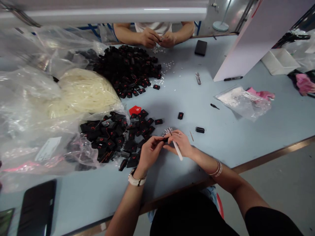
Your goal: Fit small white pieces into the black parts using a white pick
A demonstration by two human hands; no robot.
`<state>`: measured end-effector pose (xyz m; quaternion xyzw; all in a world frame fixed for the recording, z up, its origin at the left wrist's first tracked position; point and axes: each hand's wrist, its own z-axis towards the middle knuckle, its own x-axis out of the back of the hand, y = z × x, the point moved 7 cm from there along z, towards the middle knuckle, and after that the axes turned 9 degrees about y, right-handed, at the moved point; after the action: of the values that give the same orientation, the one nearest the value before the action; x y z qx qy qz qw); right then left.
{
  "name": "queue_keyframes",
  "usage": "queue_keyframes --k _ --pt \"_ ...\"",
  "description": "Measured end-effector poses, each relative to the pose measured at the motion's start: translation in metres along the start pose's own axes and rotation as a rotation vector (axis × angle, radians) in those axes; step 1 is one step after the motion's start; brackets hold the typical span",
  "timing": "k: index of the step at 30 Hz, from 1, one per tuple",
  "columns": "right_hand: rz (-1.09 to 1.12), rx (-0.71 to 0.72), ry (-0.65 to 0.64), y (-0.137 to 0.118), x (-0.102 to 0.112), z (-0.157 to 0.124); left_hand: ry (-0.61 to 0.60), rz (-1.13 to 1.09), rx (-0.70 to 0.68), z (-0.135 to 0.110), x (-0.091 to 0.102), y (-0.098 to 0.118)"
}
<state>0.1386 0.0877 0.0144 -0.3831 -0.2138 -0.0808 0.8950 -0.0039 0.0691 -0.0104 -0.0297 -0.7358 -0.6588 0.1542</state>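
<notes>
My left hand (152,151) is closed, its thumb and fingers pinching a small black plastic part (165,140). My right hand (182,143) meets it from the other side and grips a slim tool with a white handle (177,150) and a thin dark tip. Fingers partly cover the black part, so its details are hidden. Just beyond the fingertips lies a little heap of tiny white pieces (167,131). Left of my hands spreads a pile of black parts (115,134) with red marks. Single black parts (180,115) lie apart on the table.
Clear plastic bags (27,121) fill the left side, one holding pale yellow strips (83,90). Across the table (221,131) a co-worker's hands (157,37) work beside a larger black pile (128,68). A white panel (246,42) stands at right. A phone (36,208) lies front left.
</notes>
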Motion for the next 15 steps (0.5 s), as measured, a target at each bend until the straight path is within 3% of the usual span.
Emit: queue_keyframes --k 4,8,11,15 --pt "-0.027 0.014 -0.020 0.000 -0.004 -0.001 0.009 -0.029 0.018 0.000 0.001 0.000" --pt "-0.066 -0.071 0.015 0.007 0.000 -0.001 0.010 -0.063 0.050 0.000 0.000 -0.002" --pt "-0.138 -0.221 0.142 0.021 0.019 0.003 0.002 -0.075 0.064 -0.001 -0.003 -0.003" --pt "-0.281 -0.389 0.396 0.044 0.065 0.007 -0.024 -0.018 0.042 -0.002 -0.006 -0.003"
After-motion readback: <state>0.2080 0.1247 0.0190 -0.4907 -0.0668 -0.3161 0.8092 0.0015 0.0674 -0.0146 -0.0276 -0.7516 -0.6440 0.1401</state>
